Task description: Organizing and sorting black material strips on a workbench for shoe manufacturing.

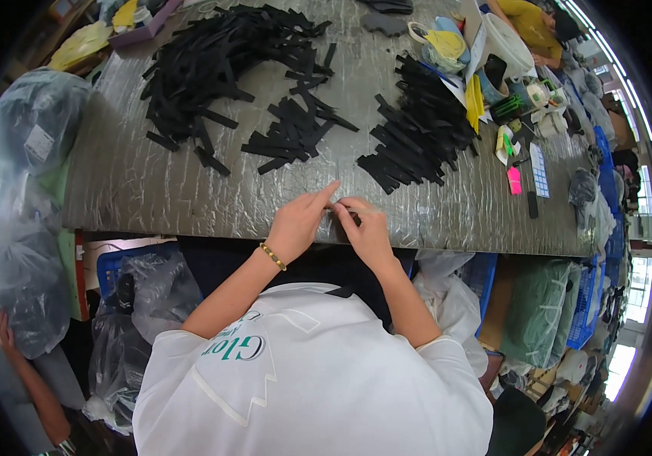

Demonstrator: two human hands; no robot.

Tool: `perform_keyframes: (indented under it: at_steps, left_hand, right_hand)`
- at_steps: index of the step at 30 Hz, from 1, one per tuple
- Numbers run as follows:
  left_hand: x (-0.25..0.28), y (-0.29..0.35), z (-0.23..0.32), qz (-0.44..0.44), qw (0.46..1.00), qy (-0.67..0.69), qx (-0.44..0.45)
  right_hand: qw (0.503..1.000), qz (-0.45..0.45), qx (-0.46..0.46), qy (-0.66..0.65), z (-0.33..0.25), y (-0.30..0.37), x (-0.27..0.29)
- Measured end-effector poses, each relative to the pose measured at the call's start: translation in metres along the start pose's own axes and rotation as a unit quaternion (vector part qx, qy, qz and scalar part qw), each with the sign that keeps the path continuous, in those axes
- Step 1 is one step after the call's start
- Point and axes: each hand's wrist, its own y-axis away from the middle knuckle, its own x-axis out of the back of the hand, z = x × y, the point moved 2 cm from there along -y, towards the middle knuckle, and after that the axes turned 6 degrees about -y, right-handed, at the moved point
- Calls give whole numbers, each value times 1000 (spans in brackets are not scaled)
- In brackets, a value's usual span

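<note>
"Where were the two hands?"

"They were close together above the near edge of the table [166,197]. The left hand [298,226] was partly open, with one finger stretched toward the far side; a beaded bracelet [273,257] was on its wrist. The right hand [364,228] was curled, its thumb near the fingertips."

"Did they hold something?"

"I could not tell this for either hand; the place between the fingertips was too small to see clearly."

"And the black strips [421,129]?"

"They lay on the table, farther than the hands: a large heap [212,68] at far left, a small pile [293,131] in the middle, and a wide pile [406,148] at right."
</note>
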Motion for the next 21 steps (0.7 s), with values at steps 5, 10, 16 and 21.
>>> perform_keyframes:
  at_steps: [5,10,16,21]
  left_hand:
    - [2,-3,2,-14,1000,18,5]
    - [4,-4,1,-15,999,47,18]
    - [26,-6,-9,54,996,76,-9]
    - [50,-5,-26,124,991,36,30]
  right_hand:
    - [998,-26,27,53,4,0,13]
    - [983,-53,96,147,15,-5,22]
    - [986,-66,107,106,-2,-23,24]
    - [992,-19,99,82,-7,-12,14]
